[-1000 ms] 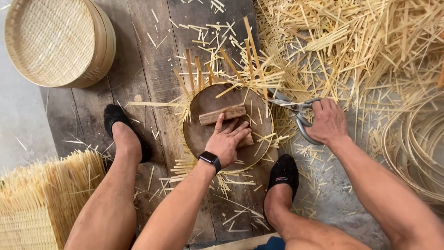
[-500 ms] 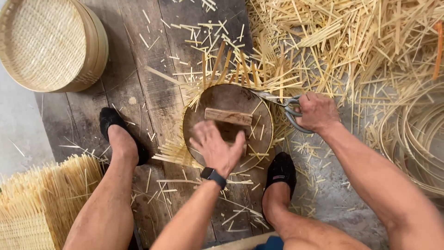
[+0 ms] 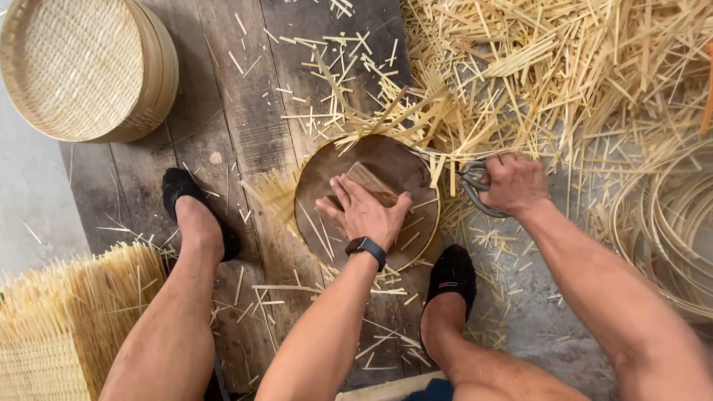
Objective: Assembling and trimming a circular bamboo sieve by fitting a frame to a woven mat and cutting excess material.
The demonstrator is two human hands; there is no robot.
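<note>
Shifted since a moment ago — left hand point(image 3: 365, 212) now flat, fingers spread on the wooden block point(image 3: 369, 180) atop the round disc point(image 3: 386, 160). Right hand point(image 3: 512, 182) clenched around scissors point(image 3: 471, 186) at the disc's rim. Press firmly — trim close.

One round wooden disc point(image 3: 386, 223), one wooden block point(image 3: 369, 180), one pair of shears point(image 3: 472, 187), two black shoes point(image 3: 186, 194)

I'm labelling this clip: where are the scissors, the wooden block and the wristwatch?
scissors point(image 3: 472, 187): head view, on the grey handle loops beside the right hand.
wooden block point(image 3: 369, 178): head view, on its bare top above the left fingers.
wristwatch point(image 3: 366, 249): head view, on the dark band.
</note>
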